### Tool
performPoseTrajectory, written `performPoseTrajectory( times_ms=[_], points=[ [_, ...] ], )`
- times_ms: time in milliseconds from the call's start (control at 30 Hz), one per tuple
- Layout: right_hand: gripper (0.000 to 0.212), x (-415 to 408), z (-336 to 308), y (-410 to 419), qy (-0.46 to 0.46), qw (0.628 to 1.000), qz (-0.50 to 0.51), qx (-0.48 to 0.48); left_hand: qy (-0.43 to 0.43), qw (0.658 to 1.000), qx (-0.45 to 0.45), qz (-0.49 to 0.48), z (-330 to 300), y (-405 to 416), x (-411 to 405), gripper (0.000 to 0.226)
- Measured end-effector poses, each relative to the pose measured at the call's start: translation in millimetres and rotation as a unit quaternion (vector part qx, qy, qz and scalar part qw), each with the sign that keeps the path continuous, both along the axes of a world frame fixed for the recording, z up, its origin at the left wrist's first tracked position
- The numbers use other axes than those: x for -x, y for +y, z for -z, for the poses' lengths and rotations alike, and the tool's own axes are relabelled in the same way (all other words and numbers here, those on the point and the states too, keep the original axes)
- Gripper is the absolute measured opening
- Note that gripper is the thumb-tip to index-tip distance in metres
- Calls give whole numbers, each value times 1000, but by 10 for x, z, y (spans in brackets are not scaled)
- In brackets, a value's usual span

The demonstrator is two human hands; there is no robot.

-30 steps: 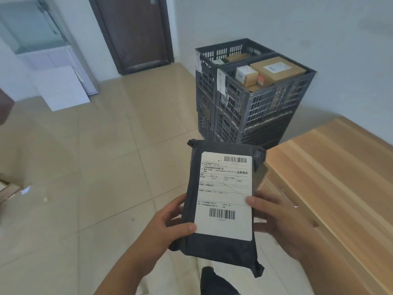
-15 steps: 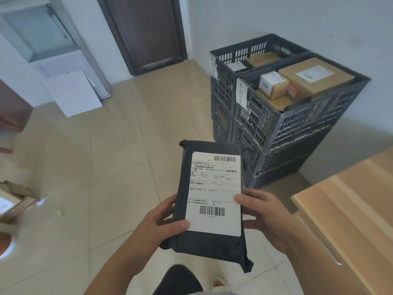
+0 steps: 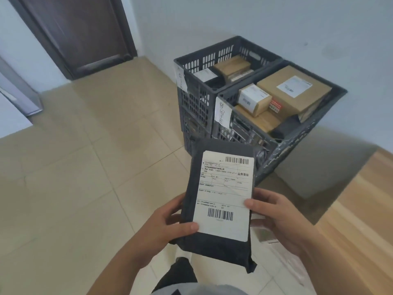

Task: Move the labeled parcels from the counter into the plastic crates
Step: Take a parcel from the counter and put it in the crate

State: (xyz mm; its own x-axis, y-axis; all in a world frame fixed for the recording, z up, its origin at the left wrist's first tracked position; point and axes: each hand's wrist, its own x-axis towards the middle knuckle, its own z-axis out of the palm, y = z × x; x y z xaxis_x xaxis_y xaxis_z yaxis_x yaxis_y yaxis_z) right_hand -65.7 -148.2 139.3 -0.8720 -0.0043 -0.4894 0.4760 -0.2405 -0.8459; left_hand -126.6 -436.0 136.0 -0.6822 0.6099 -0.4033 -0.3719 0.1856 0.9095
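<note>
Black plastic mailer bag (image 3: 217,241), flat and rectangular, gripped from both sides above the beige tiled floor (image 3: 74,177). Left hand (image 3: 168,226) curled round the lower left edge, thumb pressed on the front at the bottom left corner of the white shipping label (image 3: 225,194), fingers hidden behind the bag. Right hand (image 3: 276,218) curled round the right edge, thumb tip resting on the label's right margin, fingers partly tucked behind. Held upright and slightly tilted, label facing up toward the camera, barcodes at its top and bottom. Not touching any desk or crate; top edge overlapping the view of the crates.

Just beyond the bag, two stacks of dark grey slotted plastic crates (image 3: 197,107) standing side by side on the floor against the pale wall (image 3: 276,22), each with a white handwritten paper tag (image 3: 222,111) on a front corner. Nearer top crate holding a large brown cardboard box with a white label (image 3: 295,92), a small white-labelled carton (image 3: 253,99) beside it, and more brown packages underneath. Farther top crate holding a tan box (image 3: 231,66) and a flat white-labelled parcel (image 3: 205,74).

Light wooden desk (image 3: 361,209) at the right, its corner near the right hand. Dark brown door (image 3: 80,33) at the far left of the wall.
</note>
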Motion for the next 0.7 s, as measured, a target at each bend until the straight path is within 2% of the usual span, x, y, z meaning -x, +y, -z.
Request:
performPoseTrajectory(
  times_ms=[100,233,300,500,633,700],
  points=[
    [50,370,-119,15,3,999,44,-7,-7,1000,-1,28,-24,78,609,72],
    [49,674,-233,65,16,995,99,-22,-18,997,-2,81,-23,319,1311,74],
    [48,732,-237,146,13,993,115,-23,-28,993,10,111,-30,518,1580,80],
    [39,1053,-165,564,12,988,155,-24,-38,975,43,213,20,1182,2244,80],
    [50,1442,-186,974,42,986,162,-9,2,971,73,228,-48,1644,2688,82],
    [58,1626,-276,1199,57,977,198,-51,34,970,85,224,-117,1880,2907,88]
  ],
)
